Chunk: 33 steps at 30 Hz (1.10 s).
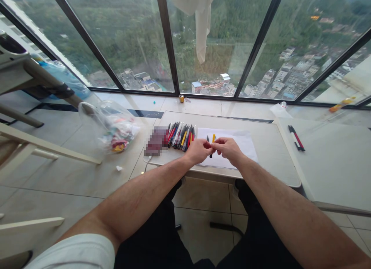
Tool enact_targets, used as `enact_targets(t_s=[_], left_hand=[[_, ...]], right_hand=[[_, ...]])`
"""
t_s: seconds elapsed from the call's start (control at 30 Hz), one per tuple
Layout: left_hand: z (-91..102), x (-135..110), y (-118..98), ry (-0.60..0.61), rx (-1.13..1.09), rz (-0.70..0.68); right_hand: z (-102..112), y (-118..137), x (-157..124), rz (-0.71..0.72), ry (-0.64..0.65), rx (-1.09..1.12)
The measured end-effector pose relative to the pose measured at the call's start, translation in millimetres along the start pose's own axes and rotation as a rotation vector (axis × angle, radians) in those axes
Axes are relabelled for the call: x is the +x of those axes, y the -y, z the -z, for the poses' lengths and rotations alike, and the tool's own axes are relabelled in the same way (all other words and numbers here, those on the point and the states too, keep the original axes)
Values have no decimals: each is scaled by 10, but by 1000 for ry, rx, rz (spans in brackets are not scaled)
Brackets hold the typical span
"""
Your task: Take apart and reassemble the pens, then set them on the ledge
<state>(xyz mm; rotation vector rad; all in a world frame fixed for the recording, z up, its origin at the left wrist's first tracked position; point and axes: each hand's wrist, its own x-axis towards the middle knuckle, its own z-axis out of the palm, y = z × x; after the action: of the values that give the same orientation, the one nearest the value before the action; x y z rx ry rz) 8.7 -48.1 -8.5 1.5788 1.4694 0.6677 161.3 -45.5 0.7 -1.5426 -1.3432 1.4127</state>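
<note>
My left hand point(199, 150) and my right hand point(228, 148) meet over a white sheet of paper point(243, 143) on a low white table point(269, 160). Both hands are closed in a pinch on a small thin object between their fingertips; it looks like a pen, mostly hidden by the fingers. A yellow pen point(213, 138) and a dark pen point(208, 138) lie on the paper just beyond my fingers. A row of several coloured pens point(181, 135) lies left of the paper.
A red and black pen pair point(296, 137) lies on a second white table point(333, 160) to the right. A clear plastic bag of colourful items point(116, 130) sits on the tiled floor at left. Large windows point(130, 41) stand ahead; white furniture legs point(46, 145) at left.
</note>
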Motion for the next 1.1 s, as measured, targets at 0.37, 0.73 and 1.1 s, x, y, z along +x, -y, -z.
enact_targets(t_s=[0.37, 0.73, 1.1], left_hand=[[222, 47, 60, 27, 316, -51], [218, 8, 29, 112, 437, -39], [388, 133, 136, 60, 425, -82]], right_hand=[[589, -268, 372, -56, -352, -664], [570, -300, 358, -70, -371, -872], [937, -301, 142, -31, -440, -850]])
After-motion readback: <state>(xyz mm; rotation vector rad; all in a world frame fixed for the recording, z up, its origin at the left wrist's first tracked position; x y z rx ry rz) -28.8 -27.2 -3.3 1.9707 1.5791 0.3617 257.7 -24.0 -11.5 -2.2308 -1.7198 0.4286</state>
